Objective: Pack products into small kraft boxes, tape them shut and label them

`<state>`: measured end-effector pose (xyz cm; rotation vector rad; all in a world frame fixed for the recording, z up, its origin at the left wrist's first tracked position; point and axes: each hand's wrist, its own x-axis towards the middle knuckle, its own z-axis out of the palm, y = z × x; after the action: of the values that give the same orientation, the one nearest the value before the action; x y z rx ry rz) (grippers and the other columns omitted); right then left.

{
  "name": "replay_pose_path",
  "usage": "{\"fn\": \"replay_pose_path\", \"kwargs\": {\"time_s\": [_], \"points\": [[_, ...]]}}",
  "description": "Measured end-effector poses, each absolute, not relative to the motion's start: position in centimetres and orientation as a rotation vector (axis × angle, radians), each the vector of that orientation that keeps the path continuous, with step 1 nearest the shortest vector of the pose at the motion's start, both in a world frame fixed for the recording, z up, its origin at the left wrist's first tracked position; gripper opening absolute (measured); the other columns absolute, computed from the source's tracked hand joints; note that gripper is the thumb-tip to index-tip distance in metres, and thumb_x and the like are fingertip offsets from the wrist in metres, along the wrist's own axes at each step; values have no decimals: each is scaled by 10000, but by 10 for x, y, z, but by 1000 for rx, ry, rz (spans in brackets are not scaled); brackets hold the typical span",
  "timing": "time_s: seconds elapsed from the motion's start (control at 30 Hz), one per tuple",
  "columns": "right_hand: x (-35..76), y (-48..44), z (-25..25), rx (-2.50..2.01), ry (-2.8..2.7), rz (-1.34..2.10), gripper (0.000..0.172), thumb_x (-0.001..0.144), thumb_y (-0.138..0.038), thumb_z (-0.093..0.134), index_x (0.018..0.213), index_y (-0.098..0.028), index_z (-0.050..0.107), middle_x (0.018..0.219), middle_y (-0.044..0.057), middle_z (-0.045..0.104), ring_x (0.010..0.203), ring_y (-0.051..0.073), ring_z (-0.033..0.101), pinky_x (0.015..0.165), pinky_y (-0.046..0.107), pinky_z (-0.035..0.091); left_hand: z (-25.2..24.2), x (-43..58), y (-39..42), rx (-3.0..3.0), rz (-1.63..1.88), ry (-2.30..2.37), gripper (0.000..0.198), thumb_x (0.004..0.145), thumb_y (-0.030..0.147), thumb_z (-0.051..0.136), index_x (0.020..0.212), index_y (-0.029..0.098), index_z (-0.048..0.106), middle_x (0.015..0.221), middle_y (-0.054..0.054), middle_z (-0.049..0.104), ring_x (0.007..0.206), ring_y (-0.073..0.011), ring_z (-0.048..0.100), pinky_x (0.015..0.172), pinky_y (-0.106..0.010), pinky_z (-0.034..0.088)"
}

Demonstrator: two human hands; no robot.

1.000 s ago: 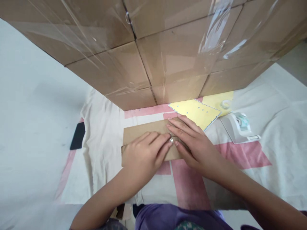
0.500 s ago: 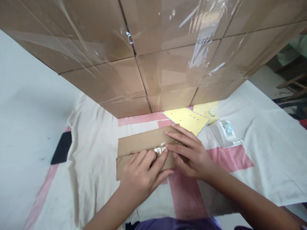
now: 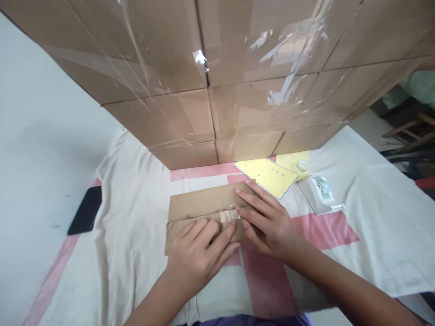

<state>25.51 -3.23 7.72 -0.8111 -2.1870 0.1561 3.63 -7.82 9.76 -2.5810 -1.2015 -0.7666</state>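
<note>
A flat parcel wrapped in brown paper (image 3: 200,203) lies on a white and pink cloth (image 3: 136,244). My left hand (image 3: 200,253) lies flat on its near half, fingers stretched out toward a strip of clear tape (image 3: 228,215) on the paper seam. My right hand (image 3: 267,222) rests flat on the parcel's right end, fingers spread and pressing next to the tape. Neither hand holds anything.
A wall of stacked cardboard boxes (image 3: 217,68) wrapped in clear film rises right behind the parcel. A yellow card with dots (image 3: 268,177), a small tape roll (image 3: 301,165) and a white tape dispenser (image 3: 319,192) lie to the right. A black object (image 3: 85,210) lies at the left.
My left hand slid back toward me, uncovering the clear tape on the seam. The view shifted slightly; my right hand stayed on the parcel's right end.
</note>
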Motion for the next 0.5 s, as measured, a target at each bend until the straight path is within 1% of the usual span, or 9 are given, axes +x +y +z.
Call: {"fn": "replay_pose_path", "kwargs": {"time_s": [0.17, 0.27, 0.37, 0.43, 0.5], "points": [[248, -34, 76, -816, -2165, 153, 251, 893, -145, 601, 1110, -145, 726, 1328, 177, 703, 1460, 359, 474, 1121, 602, 499, 94, 26, -78, -2600, -772, -1157, 341, 900, 266, 744, 1223, 166, 701, 717, -1, 568, 690, -185, 496, 661, -329, 388], [250, -35, 77, -846, -2195, 152, 257, 901, -156, 598, 1123, -140, 728, 1331, 177, 700, 1476, 359, 451, 1129, 595, 493, 92, 29, -75, -2604, -764, -1152, 327, 893, 264, 748, 1204, 169, 712, 713, -3, 578, 677, -186, 503, 641, -334, 387], [252, -35, 81, -863, -2221, 148, 242, 910, -158, 594, 1111, -138, 728, 1327, 173, 704, 1467, 356, 465, 1133, 582, 497, 93, 32, -75, -2614, -765, -1162, 320, 892, 270, 744, 1195, 170, 714, 711, -7, 594, 670, -188, 519, 624, -339, 399], [253, -33, 82, -843, -2232, 152, 230, 903, -168, 617, 1103, -130, 725, 1330, 177, 703, 1456, 364, 477, 1133, 578, 502, 97, 28, -78, -2648, -827, -1148, 300, 878, 225, 748, 1169, 165, 713, 692, -5, 603, 655, -184, 518, 614, -339, 406], [254, -29, 81, -809, -2243, 154, 245, 887, -200, 659, 1112, -121, 717, 1344, 193, 692, 1441, 382, 492, 1125, 590, 509, 101, 14, -83, -2656, -968, -1143, 262, 854, 131, 735, 1114, 150, 706, 701, -13, 635, 645, -171, 521, 606, -332, 413]]}}
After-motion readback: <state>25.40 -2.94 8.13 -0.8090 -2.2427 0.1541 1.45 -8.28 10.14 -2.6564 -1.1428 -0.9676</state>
